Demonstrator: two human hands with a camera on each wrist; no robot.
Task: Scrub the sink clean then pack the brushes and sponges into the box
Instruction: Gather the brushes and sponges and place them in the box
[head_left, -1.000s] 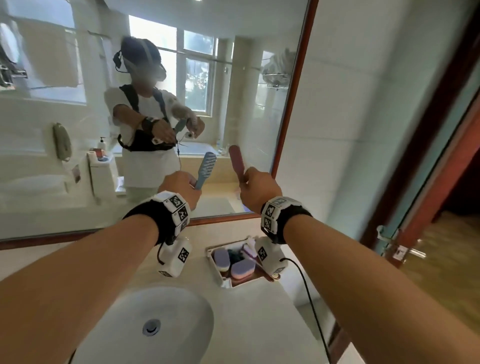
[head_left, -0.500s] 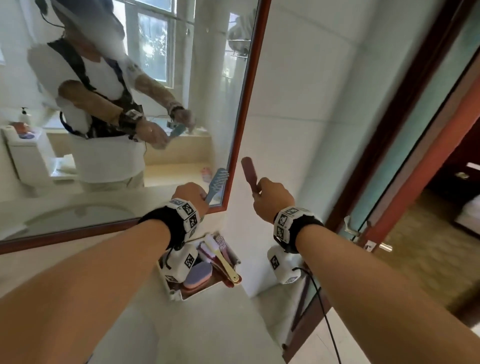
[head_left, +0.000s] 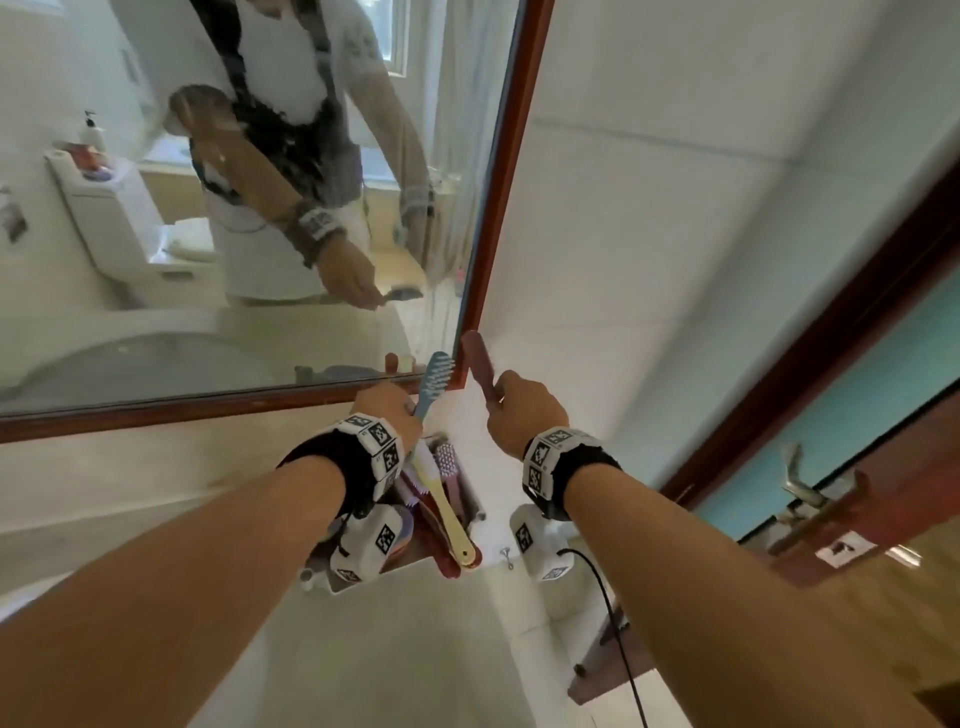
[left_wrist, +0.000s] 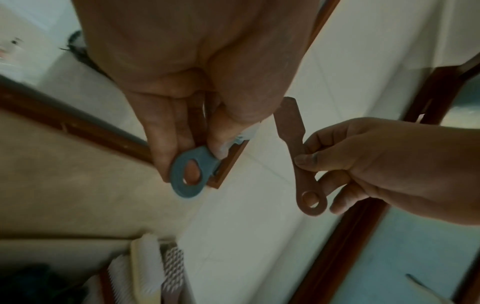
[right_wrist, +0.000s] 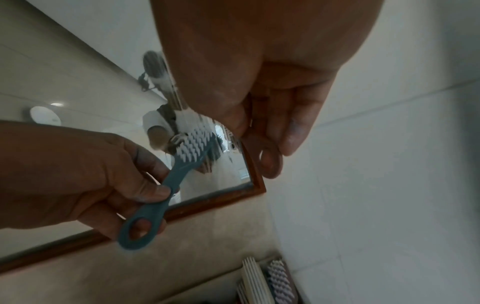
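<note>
My left hand (head_left: 395, 402) grips a blue brush (head_left: 436, 382) by its handle, white bristles up, near the mirror's lower right corner. My right hand (head_left: 511, 397) pinches a dark red brush (head_left: 480, 364) beside it, also upright. From the left wrist, the blue handle ring (left_wrist: 185, 174) sits under my fingers, and the red brush (left_wrist: 298, 156) is between thumb and fingers of the right hand (left_wrist: 337, 164). Below both hands, a white box (head_left: 477, 496) on the counter holds a yellow brush (head_left: 449, 512), a pink brush (head_left: 447, 460) and sponges partly hidden by my wrist.
A mirror with a red-brown frame (head_left: 501, 208) stands behind the counter (head_left: 389, 649). White tiled wall (head_left: 649, 234) is to the right. A wooden door with a metal handle (head_left: 802, 488) stands at far right. A black cable (head_left: 618, 623) hangs from my right wrist.
The head view has swung right and down, so the sink has left the picture. Both hands keep their brushes and now hang closer together above the box.
</note>
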